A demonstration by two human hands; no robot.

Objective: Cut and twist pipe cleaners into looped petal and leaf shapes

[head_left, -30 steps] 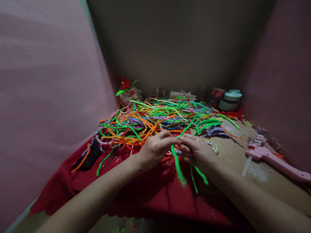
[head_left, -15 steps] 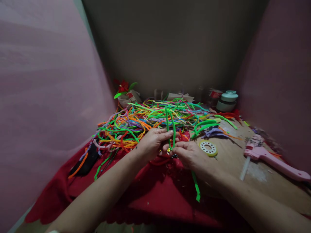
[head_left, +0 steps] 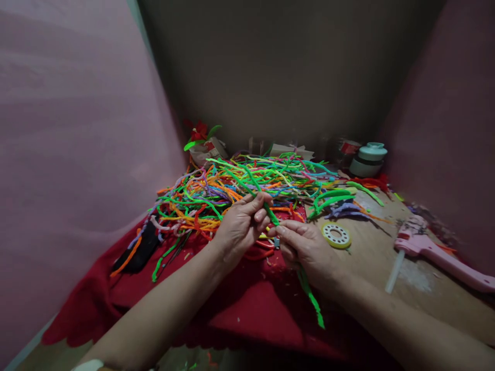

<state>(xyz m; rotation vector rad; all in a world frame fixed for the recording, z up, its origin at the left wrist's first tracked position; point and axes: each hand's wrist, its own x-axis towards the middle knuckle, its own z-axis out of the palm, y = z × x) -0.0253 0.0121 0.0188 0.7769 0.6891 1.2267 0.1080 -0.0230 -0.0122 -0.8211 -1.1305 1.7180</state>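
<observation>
Between my two hands stretches a green pipe cleaner [head_left: 272, 215], folded into strands that slant up and to the left over the pile. My left hand [head_left: 247, 216] pinches it midway with thumb and fingers. Lower down, my right hand [head_left: 303, 242] grips it close to its bent part. Another green length [head_left: 312, 301] hangs below my right palm; whether it is the same piece is hidden by the hand. Behind my hands lies a large tangled heap of colourful pipe cleaners [head_left: 216, 190], on a red cloth [head_left: 240, 314].
At right on the board [head_left: 371, 268] lie a yellow tape roll [head_left: 336, 235], a pink glue gun [head_left: 444, 257] with a glue stick, and bent green and purple pieces [head_left: 336, 198]. A teal-lidded jar [head_left: 368, 158] stands behind. A dark object [head_left: 135, 252] lies at left.
The green strands, upright before, now lean up and to the left. My left hand has shifted slightly along them, and my right hand has moved a little to the right.
</observation>
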